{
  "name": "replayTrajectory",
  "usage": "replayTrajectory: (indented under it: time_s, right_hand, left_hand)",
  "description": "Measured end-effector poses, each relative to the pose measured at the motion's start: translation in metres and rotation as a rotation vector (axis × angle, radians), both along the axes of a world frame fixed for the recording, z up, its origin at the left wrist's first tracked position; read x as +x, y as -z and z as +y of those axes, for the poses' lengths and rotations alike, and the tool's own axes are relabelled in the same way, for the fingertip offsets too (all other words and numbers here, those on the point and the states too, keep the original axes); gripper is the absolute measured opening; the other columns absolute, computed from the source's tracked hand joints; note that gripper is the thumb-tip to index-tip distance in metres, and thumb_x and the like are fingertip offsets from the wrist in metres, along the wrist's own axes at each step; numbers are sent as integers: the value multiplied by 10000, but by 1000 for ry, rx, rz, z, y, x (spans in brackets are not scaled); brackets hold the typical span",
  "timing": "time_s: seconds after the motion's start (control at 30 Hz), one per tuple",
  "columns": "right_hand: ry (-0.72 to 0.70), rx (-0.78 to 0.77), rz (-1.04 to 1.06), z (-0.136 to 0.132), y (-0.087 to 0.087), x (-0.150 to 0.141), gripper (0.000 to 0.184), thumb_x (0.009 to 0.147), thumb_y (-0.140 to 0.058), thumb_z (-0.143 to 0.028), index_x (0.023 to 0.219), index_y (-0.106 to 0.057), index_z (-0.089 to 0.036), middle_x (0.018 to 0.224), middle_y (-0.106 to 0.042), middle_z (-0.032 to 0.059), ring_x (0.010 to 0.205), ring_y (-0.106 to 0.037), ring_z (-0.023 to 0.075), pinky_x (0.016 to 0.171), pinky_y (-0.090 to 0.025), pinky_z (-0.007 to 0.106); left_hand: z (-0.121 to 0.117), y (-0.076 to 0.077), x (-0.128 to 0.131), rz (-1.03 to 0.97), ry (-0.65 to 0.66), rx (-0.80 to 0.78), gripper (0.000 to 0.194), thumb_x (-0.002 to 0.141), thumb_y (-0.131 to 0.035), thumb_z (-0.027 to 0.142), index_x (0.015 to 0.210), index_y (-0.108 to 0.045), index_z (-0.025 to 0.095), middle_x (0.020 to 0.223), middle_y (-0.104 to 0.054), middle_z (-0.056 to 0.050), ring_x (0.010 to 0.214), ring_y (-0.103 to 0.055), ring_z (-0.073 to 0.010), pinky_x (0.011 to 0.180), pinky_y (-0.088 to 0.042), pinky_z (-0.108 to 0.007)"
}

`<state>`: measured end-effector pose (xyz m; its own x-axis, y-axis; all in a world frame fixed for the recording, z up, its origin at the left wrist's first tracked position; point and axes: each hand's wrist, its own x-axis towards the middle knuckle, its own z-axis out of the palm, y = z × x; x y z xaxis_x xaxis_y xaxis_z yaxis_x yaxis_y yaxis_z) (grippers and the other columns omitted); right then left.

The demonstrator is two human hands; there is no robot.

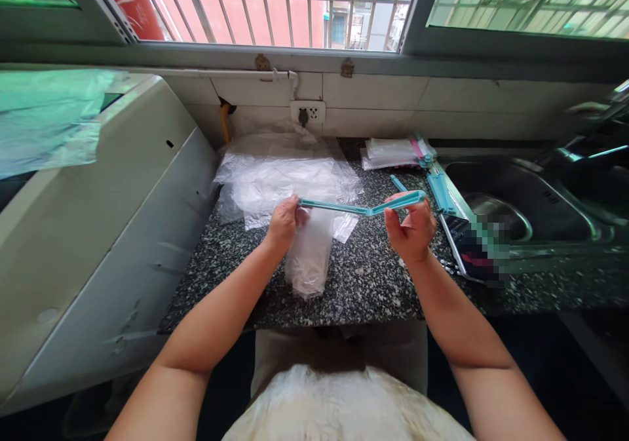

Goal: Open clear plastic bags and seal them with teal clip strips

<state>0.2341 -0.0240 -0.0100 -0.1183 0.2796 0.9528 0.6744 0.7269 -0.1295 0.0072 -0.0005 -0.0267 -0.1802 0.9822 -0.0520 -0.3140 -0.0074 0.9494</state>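
Observation:
A long teal bag-sealing clip (339,206), bent at its hinge, spans the space between my two hands. My left hand (284,223) pinches its left end. My right hand (413,228) is closed around the right arm of the clip, which angles upward. Below the clip a narrow clear plastic bag (309,257) stretches toward the counter's front edge. Its upper end meets the clip near my left fingers; I cannot tell whether they also hold it. Behind it lies a loose heap of clear plastic bags (285,172).
Several teal clips (441,193) lie beside the sink (531,198), near a stack of clear bags (390,153). A dark flat device or packet (466,248) rests at the counter's right. A white appliance (113,185) borders the left side. A wall socket (314,111) sits behind.

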Motion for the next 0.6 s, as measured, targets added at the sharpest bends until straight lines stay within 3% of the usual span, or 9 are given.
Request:
replayTrajectory:
  time_s: [0.47,0.6]
  right_hand:
    - [-45,-93,122,5,9,5,100,855,-539,-285,941,-518,-239,844,-618,46,756,-611,190,654,-524,362]
    - [-132,-134,250,7,12,3,93,860,-535,-256,949,-520,-235,849,-607,43,800,-613,185,700,-533,365]
  left_hand:
    - [2,-5,-4,-15,-67,-19,353,841,-518,267,509,-433,183,386,-432,60,326,-387,-57,370,-293,-183]
    - [2,-9,-4,-30,-100,-10,328,843,-485,216,523,-426,182,409,-426,64,347,-386,-54,383,-303,-179]
